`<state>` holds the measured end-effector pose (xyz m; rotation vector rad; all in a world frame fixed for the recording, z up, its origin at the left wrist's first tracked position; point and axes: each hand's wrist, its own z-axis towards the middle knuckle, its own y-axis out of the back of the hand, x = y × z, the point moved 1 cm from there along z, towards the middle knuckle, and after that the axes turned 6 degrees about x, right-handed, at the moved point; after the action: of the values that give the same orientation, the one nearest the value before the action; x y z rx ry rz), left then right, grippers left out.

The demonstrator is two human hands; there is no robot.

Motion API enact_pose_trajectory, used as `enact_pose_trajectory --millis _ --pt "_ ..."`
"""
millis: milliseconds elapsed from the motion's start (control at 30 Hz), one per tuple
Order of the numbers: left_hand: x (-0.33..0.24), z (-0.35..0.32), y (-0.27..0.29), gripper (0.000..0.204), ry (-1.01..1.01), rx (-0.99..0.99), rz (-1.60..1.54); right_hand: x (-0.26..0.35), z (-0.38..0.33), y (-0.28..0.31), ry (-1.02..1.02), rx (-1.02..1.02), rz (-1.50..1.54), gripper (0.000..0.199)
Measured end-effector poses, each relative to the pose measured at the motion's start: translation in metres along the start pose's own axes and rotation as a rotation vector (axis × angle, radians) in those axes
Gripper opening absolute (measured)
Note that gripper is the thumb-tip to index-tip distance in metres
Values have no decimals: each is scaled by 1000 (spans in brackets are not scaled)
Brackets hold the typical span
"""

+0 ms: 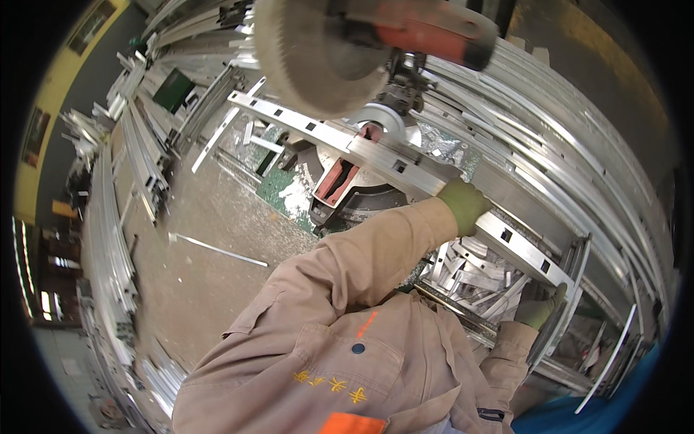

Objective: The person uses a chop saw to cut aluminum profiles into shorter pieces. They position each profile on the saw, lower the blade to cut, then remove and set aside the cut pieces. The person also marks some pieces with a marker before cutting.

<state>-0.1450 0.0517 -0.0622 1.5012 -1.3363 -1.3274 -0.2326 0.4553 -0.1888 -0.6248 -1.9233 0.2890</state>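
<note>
A long silver aluminium profile [506, 235] with square holes lies slantwise across the base of a mitre saw [394, 94]. Along it, a step shows beside the saw's red insert [337, 181], where the left stretch [282, 116] meets the rest. My left hand [464, 206], in a green glove, is closed over the profile right of the saw. At the profile's right end is my gloved right hand [538, 309], fingers stretched out by the end; part of it is hidden. Raised above the work, the round toothed blade [311, 58] looks blurred, with a red-and-grey handle [434, 32] beside it.
Many long metal bars [571, 159] are stacked behind the saw and on the right. More bars [108, 239] lie along the left side. Offcuts [473, 271] fill the frame below the profile. A thin strip [220, 249] lies on the dusty floor.
</note>
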Motion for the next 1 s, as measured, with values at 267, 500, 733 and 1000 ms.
enact_pose_trajectory --millis 267,500,733,1000 --pt "5 -47 -4 81 -96 -308 -14 8 15 -7 -69 -103 106 89" --pt "71 -102 -6 75 29 -417 -19 10 9 -10 -65 -19 72 97" --pt "143 -98 8 41 126 -155 13 15 2 -17 -104 -44 -25 130" --pt "158 -79 -4 33 115 -120 20 16 -4 -23 -78 -126 -49 118"
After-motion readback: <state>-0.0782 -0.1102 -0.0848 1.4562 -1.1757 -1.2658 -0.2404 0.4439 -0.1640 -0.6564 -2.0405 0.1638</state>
